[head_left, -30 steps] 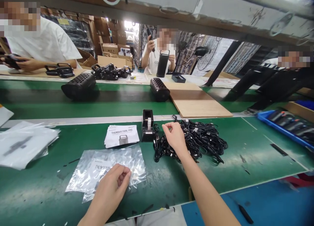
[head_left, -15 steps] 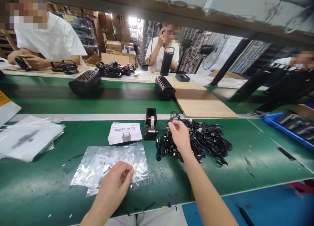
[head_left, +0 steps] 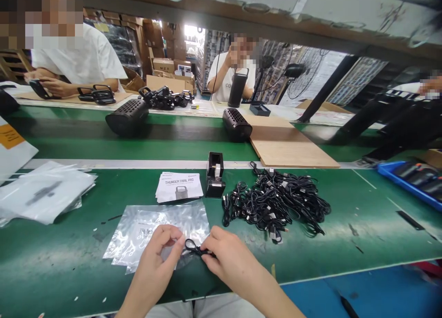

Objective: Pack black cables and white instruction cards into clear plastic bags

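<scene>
My right hand (head_left: 229, 262) pinches a small coiled black cable (head_left: 192, 249) just above the near edge of the green table (head_left: 328, 244). My left hand (head_left: 162, 253) is curled, its fingertips pinching the edge of a clear plastic bag (head_left: 138, 226) that lies flat with a "Thunder Trail Pro" leaflet inside. The cable's loop sits right at the bag's edge between both hands. A heap of black cables (head_left: 276, 203) lies to the right, beyond my right hand.
A stack of leaflets (head_left: 178, 187) and a black tape dispenser (head_left: 215, 175) stand behind the bag. More clear bags (head_left: 44, 196) lie at left. Black speakers (head_left: 127, 117) rest on the conveyor, with a wooden board (head_left: 290, 145). Co-workers sit across; a blue tray (head_left: 410, 182) is at right.
My right hand left the cable heap with one cable and came back to the bag beside my left hand. The view shifted slightly.
</scene>
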`<state>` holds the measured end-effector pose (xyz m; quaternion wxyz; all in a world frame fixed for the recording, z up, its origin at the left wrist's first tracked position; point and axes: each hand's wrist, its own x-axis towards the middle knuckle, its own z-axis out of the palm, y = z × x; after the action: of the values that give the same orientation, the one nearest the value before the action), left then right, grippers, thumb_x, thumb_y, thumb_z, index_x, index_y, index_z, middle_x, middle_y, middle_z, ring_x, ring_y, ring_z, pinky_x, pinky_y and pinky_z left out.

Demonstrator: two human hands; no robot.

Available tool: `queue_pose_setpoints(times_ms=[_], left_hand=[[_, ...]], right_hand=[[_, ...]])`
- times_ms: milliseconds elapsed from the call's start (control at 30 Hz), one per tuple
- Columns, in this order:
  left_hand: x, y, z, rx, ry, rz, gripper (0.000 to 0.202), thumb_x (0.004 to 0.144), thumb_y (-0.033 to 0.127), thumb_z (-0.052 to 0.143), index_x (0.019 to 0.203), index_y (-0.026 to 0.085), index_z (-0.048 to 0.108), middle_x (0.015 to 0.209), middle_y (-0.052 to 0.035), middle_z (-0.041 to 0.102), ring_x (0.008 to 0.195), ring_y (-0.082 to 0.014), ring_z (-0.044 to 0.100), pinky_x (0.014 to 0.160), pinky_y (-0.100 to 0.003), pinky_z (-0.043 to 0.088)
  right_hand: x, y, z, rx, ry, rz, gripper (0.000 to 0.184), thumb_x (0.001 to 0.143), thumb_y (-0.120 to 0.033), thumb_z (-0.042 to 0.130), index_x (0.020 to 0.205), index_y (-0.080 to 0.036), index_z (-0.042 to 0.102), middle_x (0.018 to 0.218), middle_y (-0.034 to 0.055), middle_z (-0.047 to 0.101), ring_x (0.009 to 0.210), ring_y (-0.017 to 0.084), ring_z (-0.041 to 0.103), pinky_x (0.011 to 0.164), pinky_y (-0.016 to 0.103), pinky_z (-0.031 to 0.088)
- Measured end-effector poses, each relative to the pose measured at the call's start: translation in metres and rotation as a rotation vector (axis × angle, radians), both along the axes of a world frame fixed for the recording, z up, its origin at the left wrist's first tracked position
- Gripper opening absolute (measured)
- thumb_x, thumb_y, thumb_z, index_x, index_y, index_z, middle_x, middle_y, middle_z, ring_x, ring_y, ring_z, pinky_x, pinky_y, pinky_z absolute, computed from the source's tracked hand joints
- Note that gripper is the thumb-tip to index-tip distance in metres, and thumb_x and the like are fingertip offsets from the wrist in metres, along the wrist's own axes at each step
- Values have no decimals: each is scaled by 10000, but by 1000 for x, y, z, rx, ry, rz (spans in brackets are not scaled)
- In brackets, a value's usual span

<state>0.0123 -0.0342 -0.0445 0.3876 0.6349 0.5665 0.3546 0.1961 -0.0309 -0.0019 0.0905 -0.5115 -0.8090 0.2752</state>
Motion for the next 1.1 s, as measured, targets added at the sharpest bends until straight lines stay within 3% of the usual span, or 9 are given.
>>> queue_pose_setpoints(times_ms=[200, 400, 533, 633, 767, 867, 967, 1033, 1100], left_hand=[[7, -10, 8, -6, 11, 21, 203, 805, 396, 488, 760, 236, 605, 1010, -58, 482, 1043, -234, 467, 900, -386, 378], [4, 0, 29, 54, -153, 142, 225, 774, 426, 538, 716, 222, 612, 1074, -62, 462, 1099, -252, 432, 827, -339, 412], [0, 10, 46, 61, -342, 247, 227, 772, 422, 563, 695, 212, 597, 1083, -36, 479, 1083, -226, 461, 802, -286, 416], [-5, 14, 55, 107, -482, 318, 228, 767, 448, 572, 769, 221, 585, 1132, -24, 490, 1070, -207, 489, 876, -299, 398], [-11, 18, 60, 148, -655, 200, 699, 568, 652, 633, 1140, 282, 478, 1277, -50, 461, 1235, -254, 353, 1039, -372, 262], [-11, 19, 57, -39, -780, 24, 946, 442, 712, 648, 1245, 271, 413, 1258, -81, 495, 1189, -290, 412, 985, -397, 344], [-10, 18, 54, -156, -733, -116, 670, 516, 621, 692, 1051, 233, 582, 949, -52, 643, 895, -239, 588, 794, -336, 474], [-9, 15, 54, -153, -610, -134, 379, 610, 524, 689, 803, 200, 653, 719, -16, 639, 685, -179, 588, 648, -269, 477], [-9, 13, 57, -127, -484, -121, 310, 697, 488, 626, 661, 182, 661, 636, -14, 627, 624, -162, 570, 602, -246, 456]], right_hand=[[-22, 5, 1, 96, 133, -66, 146, 809, -135, 505, 860, -179, 635, 837, 46, 610, 779, 169, 584, 673, 240, 419], [-33, 11, 20, -217, 478, -79, 425, 931, -373, 239, 867, -187, 616, 567, -43, 546, 433, 79, 529, 506, 195, 393], [-38, 25, 55, 22, 269, 37, 208, 756, -390, 615, 810, -192, 649, 715, 0, 619, 703, 148, 547, 622, 235, 406], [-40, 38, 81, 206, 131, 183, 143, 770, -288, 622, 689, -177, 659, 666, 23, 622, 820, 177, 524, 741, 283, 400], [-36, 49, 111, 343, 241, 351, 171, 787, -333, 597, 702, -208, 675, 977, 26, 638, 1083, 188, 461, 945, 322, 317], [-29, 50, 125, 294, 279, 409, 104, 734, -319, 652, 683, -231, 676, 1201, -9, 538, 1204, 193, 382, 994, 321, 284], [-20, 48, 129, 179, 300, 419, 87, 682, -288, 697, 642, -224, 654, 1232, -13, 511, 1186, 199, 413, 967, 318, 331], [-12, 47, 128, 125, 296, 390, 112, 655, -284, 718, 615, -216, 638, 1208, -6, 523, 1137, 203, 457, 928, 308, 369], [-3, 45, 127, 61, 257, 384, 125, 649, -290, 720, 607, -216, 628, 1133, -4, 563, 1038, 188, 524, 858, 280, 411]])
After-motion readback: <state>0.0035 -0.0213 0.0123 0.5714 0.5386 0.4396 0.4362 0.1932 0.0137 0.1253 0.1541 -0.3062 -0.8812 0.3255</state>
